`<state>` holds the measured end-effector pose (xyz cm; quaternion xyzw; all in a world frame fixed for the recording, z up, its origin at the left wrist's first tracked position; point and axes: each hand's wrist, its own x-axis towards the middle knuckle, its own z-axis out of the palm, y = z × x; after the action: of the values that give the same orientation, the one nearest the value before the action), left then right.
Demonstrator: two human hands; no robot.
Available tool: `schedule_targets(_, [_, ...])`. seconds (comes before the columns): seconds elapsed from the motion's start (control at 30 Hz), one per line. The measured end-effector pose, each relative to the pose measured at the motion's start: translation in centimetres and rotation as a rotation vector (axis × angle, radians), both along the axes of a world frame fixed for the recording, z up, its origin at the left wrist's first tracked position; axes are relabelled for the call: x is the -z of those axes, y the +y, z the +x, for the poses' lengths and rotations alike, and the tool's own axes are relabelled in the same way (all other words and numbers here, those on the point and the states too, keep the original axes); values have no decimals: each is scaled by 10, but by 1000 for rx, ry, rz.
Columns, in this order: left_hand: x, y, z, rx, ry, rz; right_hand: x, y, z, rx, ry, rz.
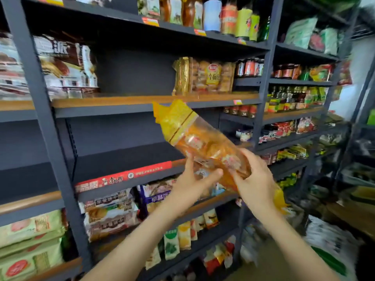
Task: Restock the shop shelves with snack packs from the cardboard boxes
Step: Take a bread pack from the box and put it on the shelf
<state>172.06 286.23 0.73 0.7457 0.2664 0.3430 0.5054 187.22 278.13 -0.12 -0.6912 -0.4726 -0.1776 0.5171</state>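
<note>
A long yellow snack pack [194,136] of small breads is tilted in the air before the shelves, its crimped end pointing up and left. My left hand [194,179] grips its lower middle from below, thumb across the front. My right hand [255,179] holds the lower end from the right. Matching yellow packs [205,77] stand upright on the wooden-edged shelf [125,100] above, at its right side. The pack's top end reaches just below that shelf's front edge.
Dark metal shelving with uprights [40,110] fills the view. Brown-and-white packs [65,63] stand at the upper left, bottles [229,17] on the top shelf, jars [249,67] to the right. Biscuit packs [109,211] lie below. The dark shelf with a red strip [125,175] holds nothing.
</note>
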Motion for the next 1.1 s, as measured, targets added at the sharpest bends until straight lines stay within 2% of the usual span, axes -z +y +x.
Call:
schedule_targets(0.07, [0,-19,20,87,-199,-159,6,3,1,1,-252,-15])
schedule_targets(0.17, [0,-23,37,-8,-501,-335,15,3,-7,-54,-344,-11])
schedule_targets(0.27, [1,-15,33,-238,-612,-334,24,6,-18,-228,-394,-177])
schedule_targets(0.33, [3,-6,20,-292,-614,-360,23,5,-24,-360,-431,-327])
schedule_targets(0.4, [7,3,3,-265,-591,-404,12,-1,-27,-565,-320,-508])
schedule_targets(0.47, [12,11,-18,-239,-553,-439,-3,-4,-25,-771,-82,-664])
schedule_targets(0.53, [14,18,-40,-199,-530,-478,-11,2,-17,-881,266,-600])
schedule_targets(0.6, [13,25,-61,-151,-515,-485,-8,18,-3,-761,456,-468])
schedule_targets(0.67, [9,33,-80,-112,-491,-467,2,32,2,-652,521,-486])
schedule_targets(0.7, [6,36,-88,-92,-479,-465,6,38,-1,-630,493,-500])
schedule_targets(0.73, [1,40,-96,-77,-447,-458,9,43,-5,-598,349,-489])
schedule_targets(0.83, [-14,49,-108,-82,-200,-305,3,57,-28,-390,-590,-256])
schedule_targets(0.9, [-21,53,-112,-88,26,-106,-14,62,-52,-310,-985,-161])
schedule_targets(1.0, [-27,57,-117,-33,299,212,-33,73,-80,-246,-1219,-266])
schedule_targets(1.1, [-34,67,-127,-23,366,284,-35,88,-91,-228,-1223,-273])
